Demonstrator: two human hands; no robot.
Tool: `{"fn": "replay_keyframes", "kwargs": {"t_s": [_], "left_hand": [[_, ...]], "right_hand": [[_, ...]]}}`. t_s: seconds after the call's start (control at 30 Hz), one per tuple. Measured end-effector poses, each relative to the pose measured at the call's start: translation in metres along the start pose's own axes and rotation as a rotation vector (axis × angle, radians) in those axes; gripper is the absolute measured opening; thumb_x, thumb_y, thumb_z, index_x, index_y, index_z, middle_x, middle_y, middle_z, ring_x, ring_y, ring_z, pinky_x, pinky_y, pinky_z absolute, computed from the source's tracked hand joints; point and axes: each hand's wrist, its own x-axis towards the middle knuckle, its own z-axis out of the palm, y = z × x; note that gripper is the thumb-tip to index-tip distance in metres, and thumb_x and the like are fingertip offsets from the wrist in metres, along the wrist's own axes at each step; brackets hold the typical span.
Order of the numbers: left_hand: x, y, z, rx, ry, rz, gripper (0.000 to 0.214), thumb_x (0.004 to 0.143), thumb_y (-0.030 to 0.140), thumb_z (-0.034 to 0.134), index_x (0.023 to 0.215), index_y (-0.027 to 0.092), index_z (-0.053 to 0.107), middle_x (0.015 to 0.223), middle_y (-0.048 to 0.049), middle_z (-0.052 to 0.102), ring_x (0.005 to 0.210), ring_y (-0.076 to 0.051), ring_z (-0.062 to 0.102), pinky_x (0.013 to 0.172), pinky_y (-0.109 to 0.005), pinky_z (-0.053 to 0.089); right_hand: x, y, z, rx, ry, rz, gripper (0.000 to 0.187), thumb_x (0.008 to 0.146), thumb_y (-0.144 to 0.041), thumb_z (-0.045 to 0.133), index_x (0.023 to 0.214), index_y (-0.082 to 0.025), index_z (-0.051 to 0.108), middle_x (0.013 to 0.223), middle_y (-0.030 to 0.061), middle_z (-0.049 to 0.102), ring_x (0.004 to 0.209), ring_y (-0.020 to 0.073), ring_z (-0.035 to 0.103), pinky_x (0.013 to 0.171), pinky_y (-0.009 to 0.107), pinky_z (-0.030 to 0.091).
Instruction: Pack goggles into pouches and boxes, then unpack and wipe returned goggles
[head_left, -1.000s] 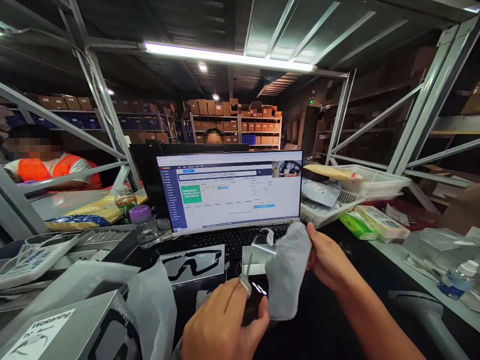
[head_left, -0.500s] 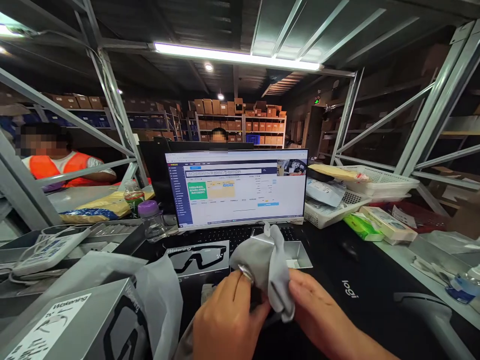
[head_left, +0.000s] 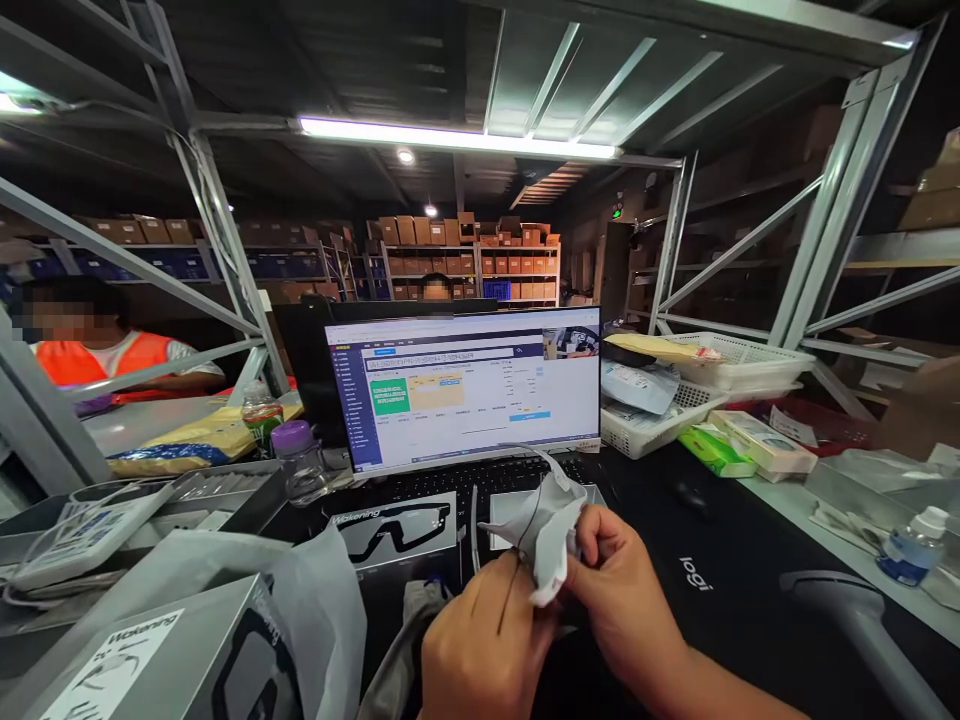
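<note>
Both my hands meet low in the middle of the view, in front of a monitor (head_left: 465, 385). My left hand (head_left: 480, 645) is closed on a grey cloth pouch (head_left: 551, 525) and on a thin dark strand that runs down from it. My right hand (head_left: 619, 590) pinches the same pouch from the right. A pair of glasses with a thin temple arm (head_left: 474, 515) is partly wrapped in the pouch. Below them lies the black desk mat (head_left: 720, 590). A black keyboard (head_left: 450, 480) sits just beyond my hands.
A Wokening glasses box (head_left: 394, 530) lies left of my hands, another box (head_left: 142, 660) and a grey plastic bag (head_left: 315, 600) nearer left. White baskets (head_left: 720, 360) with parcels stand right. Bottles (head_left: 300, 460) stand left of the monitor. A person in an orange vest (head_left: 97, 355) sits far left.
The pouch has gone from hanging open in my right hand to being bunched between both hands, which have closed together around the glasses. The view has shifted slightly.
</note>
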Motion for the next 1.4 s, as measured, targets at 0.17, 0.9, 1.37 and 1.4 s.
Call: {"fn": "replay_keyframes", "kwargs": {"t_s": [0.17,0.9,1.37,1.4], "left_hand": [[-0.001,0.003,0.003,0.012,-0.011,0.041,0.017,0.097,0.02,0.051,0.098,0.013,0.066,0.089,-0.0061,0.078,0.08,-0.017,0.074,0.069,-0.025,0.054],[0.001,-0.013,-0.002,-0.001,-0.134,0.046,0.015,0.093,0.018,0.056,0.104,0.018,0.066,0.097,-0.0031,0.078,0.084,-0.016,0.075,0.073,-0.024,0.056],[-0.011,-0.027,0.002,0.039,-0.139,0.043,0.02,0.096,0.027,0.056,0.111,0.016,0.064,0.101,-0.0069,0.077,0.086,-0.017,0.075,0.072,-0.023,0.059],[-0.008,-0.023,0.003,0.022,-0.116,0.044,0.018,0.095,0.023,0.056,0.109,0.016,0.065,0.099,-0.006,0.078,0.085,-0.016,0.075,0.074,-0.023,0.059]], "right_hand": [[0.024,-0.017,-0.009,0.188,0.016,0.169,0.065,0.052,-0.035,0.093,0.06,-0.023,0.03,0.057,-0.0074,0.046,0.051,0.0082,0.04,0.047,0.021,0.037],[0.037,-0.015,-0.009,0.163,0.011,0.111,0.061,0.049,-0.04,0.095,0.059,-0.021,0.038,0.058,-0.0067,0.051,0.053,0.0087,0.043,0.05,0.021,0.031],[0.016,0.004,0.003,0.017,-0.063,0.091,0.055,0.047,-0.028,0.093,0.056,-0.021,0.039,0.054,-0.0078,0.049,0.053,0.0079,0.038,0.05,0.022,0.029],[0.021,0.0,0.0,0.089,-0.052,0.124,0.057,0.046,-0.03,0.094,0.056,-0.021,0.038,0.055,-0.0079,0.05,0.052,0.0074,0.039,0.05,0.021,0.03]]}}
